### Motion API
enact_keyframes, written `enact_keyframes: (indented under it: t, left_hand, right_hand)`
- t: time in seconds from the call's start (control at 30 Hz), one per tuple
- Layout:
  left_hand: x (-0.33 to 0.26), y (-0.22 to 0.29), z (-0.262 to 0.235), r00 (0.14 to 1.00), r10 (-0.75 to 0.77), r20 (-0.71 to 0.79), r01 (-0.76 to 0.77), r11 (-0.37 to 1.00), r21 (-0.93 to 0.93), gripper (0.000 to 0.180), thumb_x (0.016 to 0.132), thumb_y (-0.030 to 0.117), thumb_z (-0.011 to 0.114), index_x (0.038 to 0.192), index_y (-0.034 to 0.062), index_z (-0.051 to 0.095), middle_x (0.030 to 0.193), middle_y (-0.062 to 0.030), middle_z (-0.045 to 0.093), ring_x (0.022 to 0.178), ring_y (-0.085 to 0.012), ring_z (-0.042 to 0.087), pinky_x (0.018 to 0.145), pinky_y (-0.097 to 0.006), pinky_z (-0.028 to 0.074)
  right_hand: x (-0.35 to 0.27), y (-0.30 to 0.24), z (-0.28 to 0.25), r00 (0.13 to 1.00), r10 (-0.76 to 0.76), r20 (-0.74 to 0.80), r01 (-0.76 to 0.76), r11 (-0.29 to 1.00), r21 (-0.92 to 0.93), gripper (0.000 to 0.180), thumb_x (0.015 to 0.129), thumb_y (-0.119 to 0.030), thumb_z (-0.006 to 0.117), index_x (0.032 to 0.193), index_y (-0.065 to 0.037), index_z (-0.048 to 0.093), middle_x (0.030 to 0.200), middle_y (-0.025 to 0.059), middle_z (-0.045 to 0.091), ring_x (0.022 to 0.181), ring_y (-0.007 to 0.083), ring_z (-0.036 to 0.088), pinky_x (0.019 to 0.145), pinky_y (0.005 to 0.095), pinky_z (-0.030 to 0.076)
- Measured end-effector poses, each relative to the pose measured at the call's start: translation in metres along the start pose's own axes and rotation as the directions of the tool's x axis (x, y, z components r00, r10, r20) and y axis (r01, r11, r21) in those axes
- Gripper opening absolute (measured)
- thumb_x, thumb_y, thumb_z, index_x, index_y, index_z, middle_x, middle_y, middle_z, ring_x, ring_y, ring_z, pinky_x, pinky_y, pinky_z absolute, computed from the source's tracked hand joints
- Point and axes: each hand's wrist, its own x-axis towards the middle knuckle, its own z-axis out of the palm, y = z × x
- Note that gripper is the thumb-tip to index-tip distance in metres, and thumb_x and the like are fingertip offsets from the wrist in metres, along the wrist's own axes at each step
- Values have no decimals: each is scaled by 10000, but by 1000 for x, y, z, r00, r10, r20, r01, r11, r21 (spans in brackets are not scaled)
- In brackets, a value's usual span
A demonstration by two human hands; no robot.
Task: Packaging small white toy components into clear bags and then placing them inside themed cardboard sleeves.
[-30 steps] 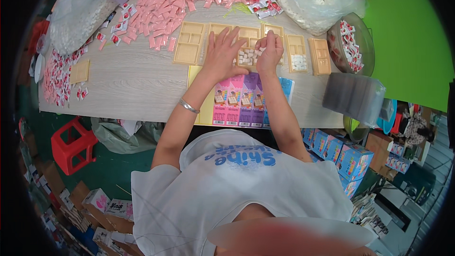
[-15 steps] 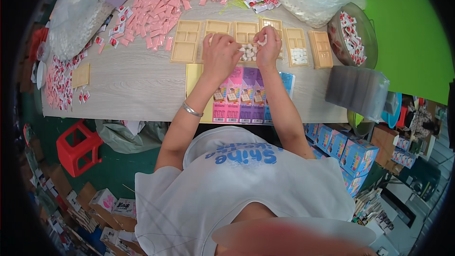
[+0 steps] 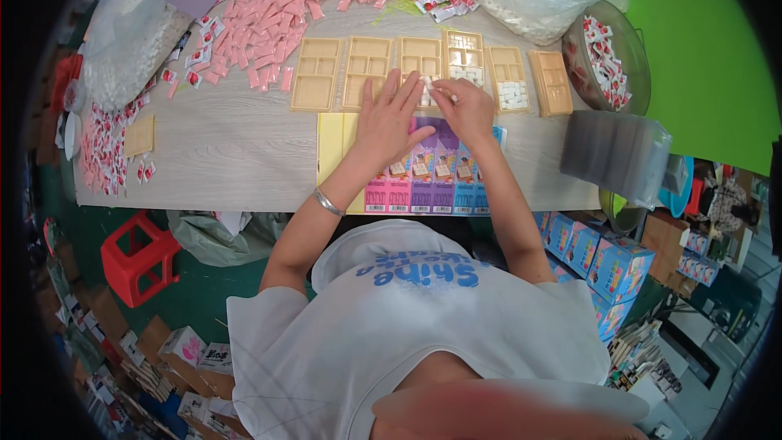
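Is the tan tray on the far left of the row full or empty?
Empty. The leftmost tray shows only bare tan compartments, while a tray further right holds small white pieces.

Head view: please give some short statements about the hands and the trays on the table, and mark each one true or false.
1. Both hands meet over one tan tray in the row. True.
2. The left hand wears a metal bracelet at the wrist. True.
3. The pink packets are heaped at the near table edge. False: they lie at the far side.
4. The round bowl stands left of the trays. False: it stands on the right.
5. The right hand holds a red stool. False: it pinches small white pieces.
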Motion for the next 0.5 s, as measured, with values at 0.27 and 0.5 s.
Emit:
enact_keyframes:
  t: [0.27, 0.5]
  left_hand:
    - [-2, 4, -11, 999, 14, 38, -13, 999, -32, 858, 923, 589, 638, 1542, 34, 427, 1644, -112, 359, 1556, -313, 246, 1229, -637, 143]
    - [-4, 9, -16, 996, 44, 75, -38, 996, -77, 851, 927, 577, 640, 1534, 21, 425, 1627, -142, 376, 1547, -318, 265, 1234, -616, 163]
  right_hand:
    - [11, 6, 7, 981, 191, -6, -181, 938, 297, 145, 923, -175, 757, 979, -43, 775, 784, 38, 717, 674, 101, 632, 616, 282, 503]
    - [6, 1, 0, 967, 238, 86, -253, 903, 347, 162, 933, -173, 753, 992, -23, 774, 762, -7, 690, 711, 50, 584, 646, 249, 483]
